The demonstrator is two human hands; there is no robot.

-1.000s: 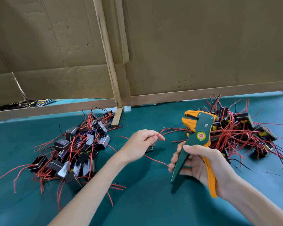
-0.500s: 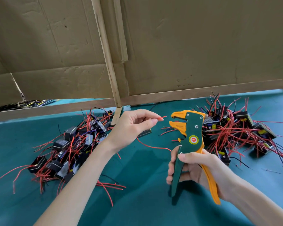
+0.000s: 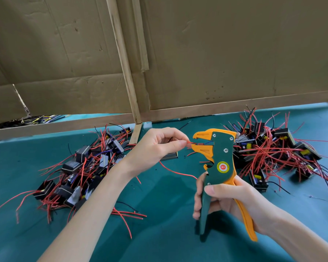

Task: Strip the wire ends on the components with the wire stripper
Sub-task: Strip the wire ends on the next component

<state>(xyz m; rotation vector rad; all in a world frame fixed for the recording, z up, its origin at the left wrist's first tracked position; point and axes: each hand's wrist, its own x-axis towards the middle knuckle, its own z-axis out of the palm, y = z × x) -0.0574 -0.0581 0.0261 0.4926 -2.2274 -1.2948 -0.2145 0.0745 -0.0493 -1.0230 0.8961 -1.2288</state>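
The left hand [image 3: 159,146] pinches a thin red wire [image 3: 190,142] between thumb and forefinger, close behind its free end, and its other fingers are curled in. The short free piece of the wire lies almost level and points to the right, straight at the mouth of the green and orange plastic wire stripper [image 3: 222,156]. The right hand [image 3: 229,199] holds this tool upright, with fingers and thumb wrapped round both handles. The handles stand apart and the orange jaws are open and face left, so the axis of the wire and the opening are in one line. The tip is at the mouth, between the upper and the lower jaw; how deep it goes in I cannot tell. The left hand is the nearer one to the wire end, so in my judgement it must feed the wire a little more to the right before the right hand squeezes. Just under the left hand a small dark block-shaped component [image 3: 169,157] shows; whether the fingers carry it I cannot tell. More such parts lie in a left pile [image 3: 78,171] and a right pile [image 3: 276,148] on the teal cloth [image 3: 159,239].
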